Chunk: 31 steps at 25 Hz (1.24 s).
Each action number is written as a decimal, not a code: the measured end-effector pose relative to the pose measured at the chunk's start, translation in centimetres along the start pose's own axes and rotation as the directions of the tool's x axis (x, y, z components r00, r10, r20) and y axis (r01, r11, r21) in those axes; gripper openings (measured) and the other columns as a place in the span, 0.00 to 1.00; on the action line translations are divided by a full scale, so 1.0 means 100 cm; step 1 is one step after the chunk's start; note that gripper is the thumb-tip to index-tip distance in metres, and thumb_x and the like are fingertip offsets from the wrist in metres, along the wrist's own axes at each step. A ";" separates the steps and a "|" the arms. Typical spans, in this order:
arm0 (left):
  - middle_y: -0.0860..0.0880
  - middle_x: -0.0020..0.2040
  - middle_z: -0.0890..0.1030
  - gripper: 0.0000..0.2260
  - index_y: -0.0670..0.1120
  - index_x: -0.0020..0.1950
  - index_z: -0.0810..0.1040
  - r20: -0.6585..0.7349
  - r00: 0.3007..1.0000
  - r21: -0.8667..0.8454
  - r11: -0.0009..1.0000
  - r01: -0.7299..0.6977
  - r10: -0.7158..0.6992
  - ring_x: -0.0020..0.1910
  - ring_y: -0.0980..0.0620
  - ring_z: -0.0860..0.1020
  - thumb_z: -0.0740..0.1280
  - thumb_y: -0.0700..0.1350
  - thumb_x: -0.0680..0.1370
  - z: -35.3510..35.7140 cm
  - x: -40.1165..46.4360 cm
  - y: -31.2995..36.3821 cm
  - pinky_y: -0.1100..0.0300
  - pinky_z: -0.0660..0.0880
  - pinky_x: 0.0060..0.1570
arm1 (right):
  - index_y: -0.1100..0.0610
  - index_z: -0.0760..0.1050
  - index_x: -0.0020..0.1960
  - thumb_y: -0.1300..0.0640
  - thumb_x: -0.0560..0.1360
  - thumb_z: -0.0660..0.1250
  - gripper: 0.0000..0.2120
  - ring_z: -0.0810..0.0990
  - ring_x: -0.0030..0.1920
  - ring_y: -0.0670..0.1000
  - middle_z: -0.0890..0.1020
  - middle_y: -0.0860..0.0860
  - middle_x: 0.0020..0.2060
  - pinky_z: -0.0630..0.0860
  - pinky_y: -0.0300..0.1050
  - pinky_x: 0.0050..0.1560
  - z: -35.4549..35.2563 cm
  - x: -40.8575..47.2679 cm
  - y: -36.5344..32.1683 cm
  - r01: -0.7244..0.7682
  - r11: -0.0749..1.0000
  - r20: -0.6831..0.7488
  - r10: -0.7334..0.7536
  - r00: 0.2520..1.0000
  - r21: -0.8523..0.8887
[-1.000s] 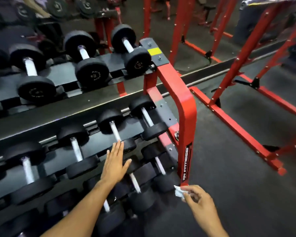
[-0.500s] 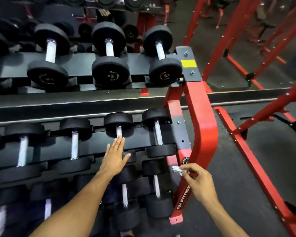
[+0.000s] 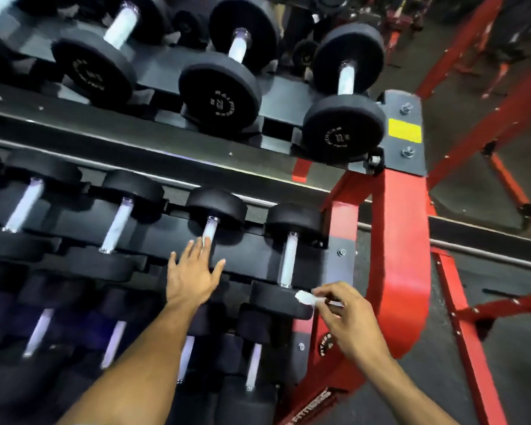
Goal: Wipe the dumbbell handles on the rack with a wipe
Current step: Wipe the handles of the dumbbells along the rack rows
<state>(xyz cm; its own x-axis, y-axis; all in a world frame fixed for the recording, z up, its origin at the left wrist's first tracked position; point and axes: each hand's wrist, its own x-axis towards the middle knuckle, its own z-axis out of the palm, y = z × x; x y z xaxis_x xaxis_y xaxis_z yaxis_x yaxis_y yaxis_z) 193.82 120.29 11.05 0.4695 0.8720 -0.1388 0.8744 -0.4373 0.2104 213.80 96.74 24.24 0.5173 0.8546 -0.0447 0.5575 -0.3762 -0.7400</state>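
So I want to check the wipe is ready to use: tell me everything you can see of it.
The wipe is a small white piece, crumpled or folded, material unclear. The right hand pinches it at the fingertips, one end poking out leftward. It hangs over the near head of the rightmost middle-shelf dumbbell, just below that handle; whether it touches is unclear.

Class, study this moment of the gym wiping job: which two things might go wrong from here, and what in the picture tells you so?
1. The wipe is only pinched at the fingertips of the right hand, so it may slip or smear little once pressed on the rightmost middle-row handle.
2. The left hand lies flat, fingers spread, over the neighbouring dumbbell; leaning on it might roll it and trap fingers.
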 end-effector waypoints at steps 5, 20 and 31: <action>0.50 0.81 0.61 0.30 0.49 0.82 0.55 -0.102 0.995 0.042 0.999 0.004 0.000 0.79 0.50 0.60 0.53 0.60 0.83 0.015 0.003 -0.001 0.43 0.58 0.75 | 0.40 0.77 0.43 0.68 0.73 0.69 0.20 0.80 0.46 0.43 0.78 0.43 0.45 0.77 0.35 0.49 0.018 0.035 0.032 0.030 1.000 0.029 -0.030 0.999 0.004; 0.52 0.80 0.64 0.26 0.50 0.80 0.61 -0.065 0.998 0.093 0.996 -0.015 0.021 0.78 0.52 0.61 0.54 0.57 0.83 0.012 0.004 0.001 0.42 0.57 0.75 | 0.55 0.82 0.44 0.66 0.72 0.71 0.07 0.80 0.43 0.42 0.78 0.49 0.43 0.72 0.23 0.47 0.076 0.080 0.077 -0.109 0.992 -0.101 0.116 0.988 0.070; 0.51 0.83 0.52 0.25 0.51 0.83 0.50 0.234 0.939 0.172 0.939 -0.297 0.253 0.81 0.51 0.51 0.46 0.54 0.86 -0.011 0.011 -0.002 0.45 0.52 0.78 | 0.54 0.80 0.46 0.65 0.74 0.70 0.07 0.78 0.43 0.44 0.77 0.48 0.43 0.77 0.39 0.50 0.083 0.048 0.047 -0.186 0.983 -0.144 0.184 0.972 -0.004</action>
<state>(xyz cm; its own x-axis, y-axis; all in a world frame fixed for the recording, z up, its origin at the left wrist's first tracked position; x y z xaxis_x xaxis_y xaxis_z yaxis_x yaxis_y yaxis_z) 194.04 121.60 11.91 0.6909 0.6560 -0.3038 0.7032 -0.7073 0.0720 213.49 102.00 14.95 0.6991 0.7103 -0.0825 0.4540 -0.5300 -0.7163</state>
